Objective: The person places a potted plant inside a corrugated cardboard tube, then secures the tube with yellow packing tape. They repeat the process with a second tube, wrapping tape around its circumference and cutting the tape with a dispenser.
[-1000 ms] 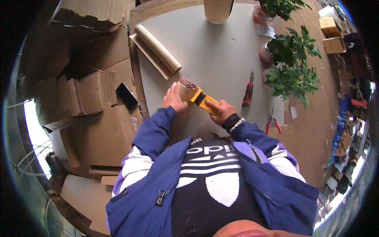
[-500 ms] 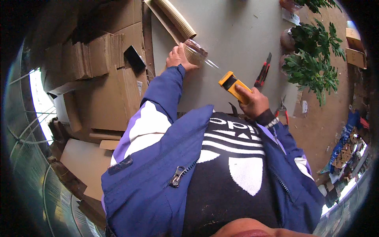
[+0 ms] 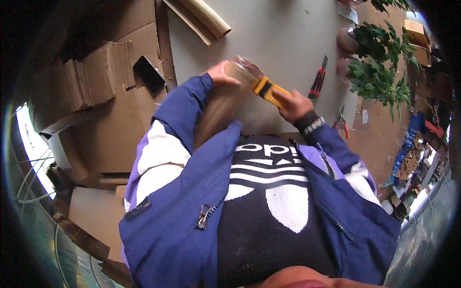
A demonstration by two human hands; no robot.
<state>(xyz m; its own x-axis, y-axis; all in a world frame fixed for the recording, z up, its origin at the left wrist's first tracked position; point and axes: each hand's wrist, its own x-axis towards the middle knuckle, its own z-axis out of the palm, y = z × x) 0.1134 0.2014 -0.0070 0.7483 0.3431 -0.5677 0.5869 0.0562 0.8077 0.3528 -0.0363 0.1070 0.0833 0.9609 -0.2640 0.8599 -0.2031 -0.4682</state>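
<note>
My left hand [image 3: 223, 75] grips the upper end of a brown cardboard wrap [image 3: 220, 106], which is smeared by motion and runs down toward my jacket. At its far end shows a reddish-brown lump in clear film [image 3: 248, 66]; what lies inside the wrap is hidden. My right hand [image 3: 296, 106] is closed round a yellow tape dispenser [image 3: 270, 92]. The dispenser's head sits close against the wrapped end; whether it touches cannot be made out.
Another curled corrugated cardboard sheet [image 3: 204, 21] lies at the far side of the grey tabletop [image 3: 269, 43]. On the right are a red-black utility knife [image 3: 318, 79], red-handled pruning shears [image 3: 341, 122] and leafy potted plants [image 3: 379, 79]. Stacked cardboard [image 3: 91, 81] and a dark phone [image 3: 149, 76] are left.
The dispenser has moved left and up to the wrapped end, and the long stretch of clear tape between them is gone. The cardboard wrap has swung into view below my left hand.
</note>
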